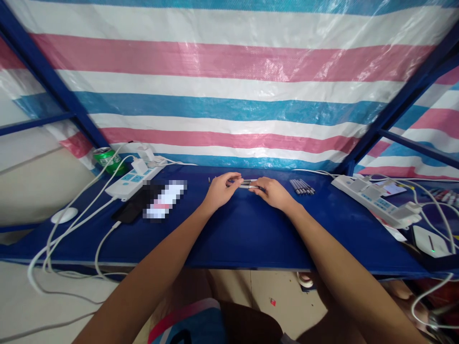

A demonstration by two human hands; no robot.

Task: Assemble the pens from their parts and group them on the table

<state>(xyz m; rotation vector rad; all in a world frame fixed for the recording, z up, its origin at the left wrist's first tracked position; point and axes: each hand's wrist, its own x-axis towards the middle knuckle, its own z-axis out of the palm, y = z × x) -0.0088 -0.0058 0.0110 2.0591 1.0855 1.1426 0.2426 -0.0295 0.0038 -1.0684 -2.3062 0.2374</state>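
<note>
Between my two hands lie several slim pens point(245, 184), grey and white, set sideways above the blue table. My left hand point(223, 190) has its fingers curled round their left ends. At the right ends, the thumb and fingers of my right hand point(269, 191) close on the same pens. My fingers hide both ends of the bunch. A short way to the right, a row of several similar pens point(301, 187) lies side by side on the table.
On the left stand a power strip point(133, 179), a green can point(110, 161), a black phone point(132, 206) and a white mouse point(64, 215). To the right are another power strip point(376, 201) and a white router point(431, 241). Cables trail over the blue table point(247, 234). Striped sheeting point(229, 105) hangs behind.
</note>
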